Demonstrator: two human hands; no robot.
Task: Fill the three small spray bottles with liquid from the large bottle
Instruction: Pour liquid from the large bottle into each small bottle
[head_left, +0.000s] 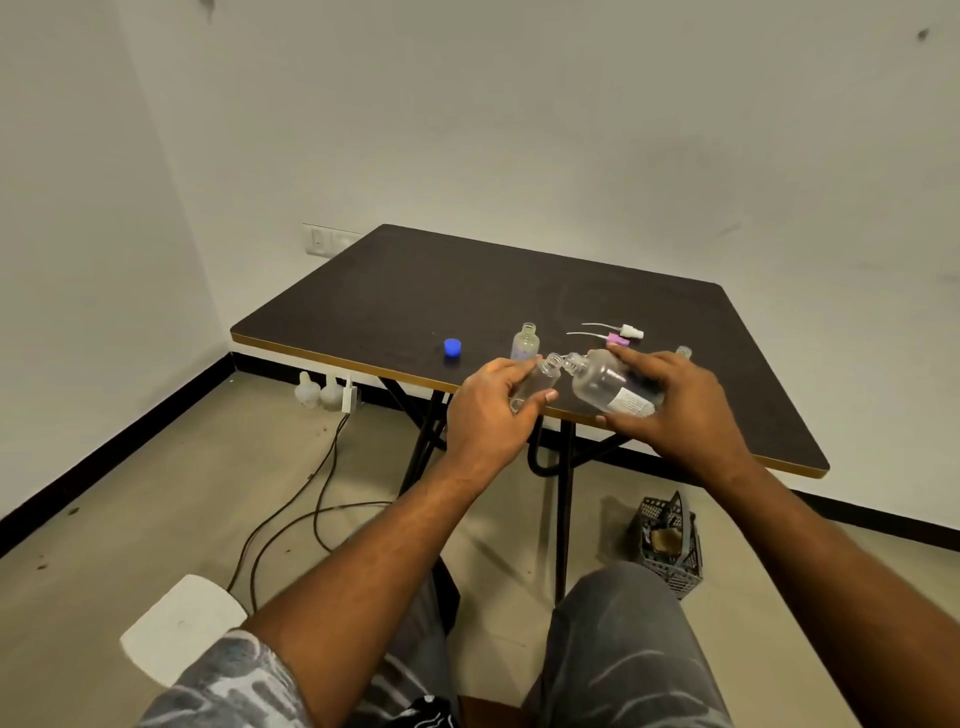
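Observation:
My left hand (491, 410) holds a small clear spray bottle (543, 379), uncapped and tilted with its mouth toward the right. My right hand (675, 410) grips the large clear bottle (605, 384) with a white label, tipped on its side so its neck touches the small bottle's mouth. A second small bottle (526, 340) stands upright and uncapped on the dark table (415, 291) just behind. A third small bottle (684, 353) peeks out behind my right hand. Two spray heads with tubes, one white (631, 331) and one pink (617, 340), lie on the table. A blue cap (452, 347) sits to the left.
Under the table stand black legs (563, 499). A dark plastic crate (667, 540) sits on the floor at the right. Cables (317, 499) run across the floor to plugs (327, 392) at the left. A white seat corner (182, 626) is near my left knee.

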